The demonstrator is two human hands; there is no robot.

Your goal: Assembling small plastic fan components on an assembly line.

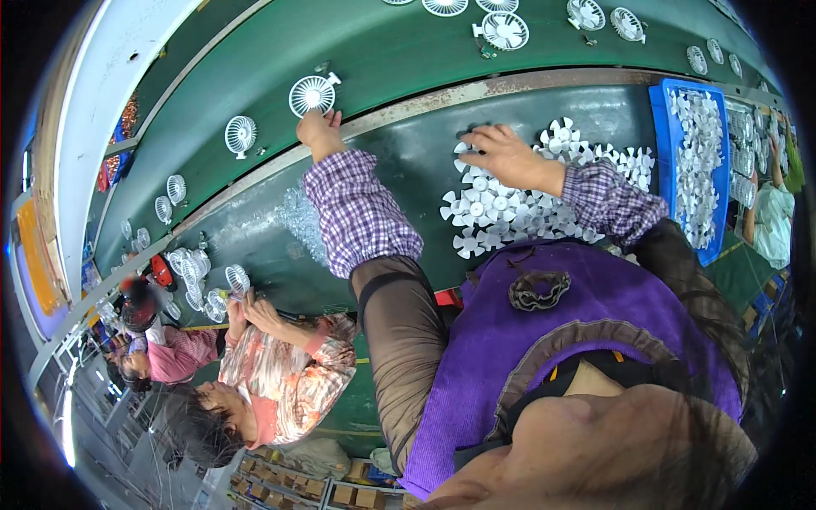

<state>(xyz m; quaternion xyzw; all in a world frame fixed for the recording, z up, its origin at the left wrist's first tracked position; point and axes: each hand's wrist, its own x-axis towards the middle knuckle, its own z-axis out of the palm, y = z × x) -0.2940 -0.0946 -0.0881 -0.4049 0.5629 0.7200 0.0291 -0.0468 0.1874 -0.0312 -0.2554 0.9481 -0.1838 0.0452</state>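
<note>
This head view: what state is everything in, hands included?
White fan: grille side showing
Left hand: curled at that fan's rim; grip unclear
Loose propellers: heaped on the workbench
Right hand: open over the propellers
Blue tray: filled with propellers
Clear pieces: strewn on the workbench
Green belt: bearing other fans; moving or stopped, cannot tell

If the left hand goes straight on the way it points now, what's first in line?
The white, round, slatted plastic fan on the green belt, right at the left hand; whether the two already touch is hard to judge.
</note>
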